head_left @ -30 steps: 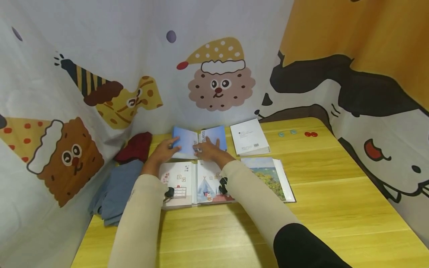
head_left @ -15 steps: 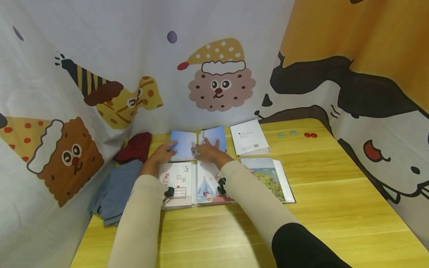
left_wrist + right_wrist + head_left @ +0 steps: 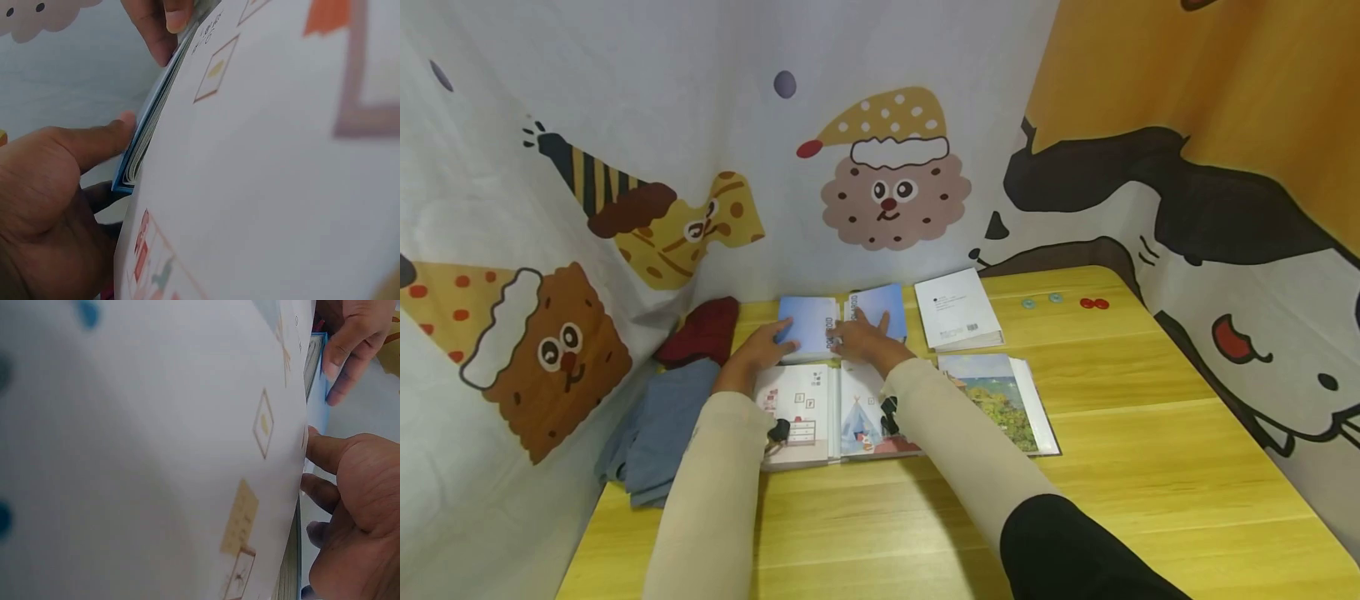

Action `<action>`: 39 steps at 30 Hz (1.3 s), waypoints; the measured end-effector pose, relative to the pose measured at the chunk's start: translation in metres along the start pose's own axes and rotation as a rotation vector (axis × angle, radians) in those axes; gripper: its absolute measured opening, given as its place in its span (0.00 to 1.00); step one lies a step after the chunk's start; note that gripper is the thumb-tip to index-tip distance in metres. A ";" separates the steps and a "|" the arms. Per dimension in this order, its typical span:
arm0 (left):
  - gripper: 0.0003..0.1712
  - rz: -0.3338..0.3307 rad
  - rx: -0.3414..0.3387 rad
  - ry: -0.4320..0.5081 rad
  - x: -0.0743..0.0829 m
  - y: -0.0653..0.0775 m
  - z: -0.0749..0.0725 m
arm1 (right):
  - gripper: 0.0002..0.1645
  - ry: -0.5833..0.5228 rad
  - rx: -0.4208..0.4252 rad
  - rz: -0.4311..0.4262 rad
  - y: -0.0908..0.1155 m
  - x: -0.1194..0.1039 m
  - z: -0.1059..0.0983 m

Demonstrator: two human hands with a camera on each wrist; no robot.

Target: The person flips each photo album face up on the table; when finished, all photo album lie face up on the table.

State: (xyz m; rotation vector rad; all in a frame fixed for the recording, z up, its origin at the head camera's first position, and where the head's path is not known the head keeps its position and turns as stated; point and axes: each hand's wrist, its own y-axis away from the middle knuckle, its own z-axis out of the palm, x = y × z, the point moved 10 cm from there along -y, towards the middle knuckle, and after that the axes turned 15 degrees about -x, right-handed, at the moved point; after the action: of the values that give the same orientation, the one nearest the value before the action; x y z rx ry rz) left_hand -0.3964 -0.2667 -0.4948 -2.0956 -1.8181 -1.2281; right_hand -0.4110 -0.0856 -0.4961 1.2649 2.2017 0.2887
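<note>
Two blue photo albums lie side by side at the back of the table: a left blue album (image 3: 809, 321) and a right blue album (image 3: 883, 302), with dark lettering along their facing edges. My left hand (image 3: 763, 348) holds the left blue album at its left side, thumb on the cover, as the left wrist view shows; some fingers are hidden behind its edge. My right hand (image 3: 867, 340) rests with spread fingers where the two blue albums meet, fingertips touching the left one's right edge. In front lie two white illustrated albums, one with a dresser (image 3: 796, 408), one with a tent (image 3: 868, 417).
A landscape-covered album (image 3: 1000, 400) lies partly under my right forearm. Behind it is a white book (image 3: 958, 308). Pale blue discs (image 3: 1056, 297) and red discs (image 3: 1093, 303) sit at the back right. Grey-blue cloth (image 3: 670, 433) and a dark red cloth (image 3: 703, 329) lie at left.
The left blue album, tilted earlier, has come down flat and shifted slightly left and toward me. My left hand moved with it; my right hand shifted slightly left. The other albums stayed put.
</note>
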 end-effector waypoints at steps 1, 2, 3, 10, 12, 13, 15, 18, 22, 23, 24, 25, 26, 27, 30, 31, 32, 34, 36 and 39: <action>0.43 -0.011 -0.004 0.003 -0.001 0.000 0.000 | 0.30 -0.001 0.006 0.000 0.000 0.000 0.000; 0.43 -0.023 -0.010 0.000 -0.002 0.001 0.001 | 0.30 0.003 0.011 0.001 0.000 0.000 -0.001; 0.43 -0.035 -0.016 -0.011 -0.003 0.001 0.001 | 0.30 0.005 0.014 0.002 0.000 0.000 -0.001; 0.44 -0.071 -0.069 -0.121 0.001 0.004 0.002 | 0.31 0.022 0.018 0.014 0.000 0.002 0.000; 0.44 -0.081 -0.068 -0.145 0.002 0.005 0.002 | 0.33 0.019 0.013 0.016 0.001 0.004 0.000; 0.44 -0.087 -0.067 -0.152 0.003 0.006 0.001 | 0.33 0.012 0.012 0.012 0.001 0.004 -0.001; 0.44 -0.091 -0.061 -0.173 0.004 0.006 0.000 | 0.35 -0.005 0.015 0.002 0.003 0.005 -0.004; 0.45 -0.093 -0.050 -0.193 0.010 0.006 0.000 | 0.38 -0.020 0.019 0.000 0.006 0.009 -0.008; 0.47 -0.067 -0.029 -0.217 0.028 0.005 -0.001 | 0.40 -0.007 0.037 0.009 0.010 0.021 -0.017; 0.47 -0.059 -0.023 -0.224 0.033 0.004 -0.001 | 0.40 -0.004 0.047 0.008 0.013 0.024 -0.020; 0.47 -0.050 -0.019 -0.227 0.039 0.002 -0.001 | 0.40 0.001 0.056 0.012 0.015 0.028 -0.023; 0.47 -0.044 -0.016 -0.232 0.045 0.001 0.000 | 0.39 0.008 0.073 0.015 0.018 0.032 -0.027; 0.47 -0.036 -0.015 -0.234 0.051 0.000 0.001 | 0.39 0.002 0.086 0.022 0.020 0.037 -0.030; 0.47 -0.032 -0.015 -0.230 0.056 -0.002 0.002 | 0.39 0.006 0.094 0.034 0.020 0.043 -0.032; 0.46 -0.007 -0.033 -0.232 0.070 -0.008 0.008 | 0.39 -0.009 0.121 0.070 0.023 0.060 -0.038; 0.46 0.001 -0.038 -0.230 0.073 -0.010 0.010 | 0.40 -0.020 0.125 0.079 0.023 0.066 -0.039; 0.46 0.008 -0.042 -0.223 0.076 -0.012 0.012 | 0.40 -0.028 0.124 0.088 0.023 0.072 -0.040; 0.46 0.016 -0.056 -0.205 0.080 -0.016 0.018 | 0.40 -0.058 0.121 0.096 0.025 0.081 -0.042; 0.47 0.016 -0.073 -0.175 0.084 -0.020 0.025 | 0.41 -0.096 0.108 0.098 0.029 0.088 -0.044; 0.47 0.010 -0.102 -0.140 0.091 -0.025 0.035 | 0.41 -0.127 0.088 0.103 0.037 0.096 -0.044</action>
State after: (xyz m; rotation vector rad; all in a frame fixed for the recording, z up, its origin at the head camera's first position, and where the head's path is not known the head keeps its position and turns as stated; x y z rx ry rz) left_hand -0.4051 -0.1692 -0.4715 -2.2966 -1.8346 -1.2247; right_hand -0.4468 0.0185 -0.4798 1.4078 2.0652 0.1491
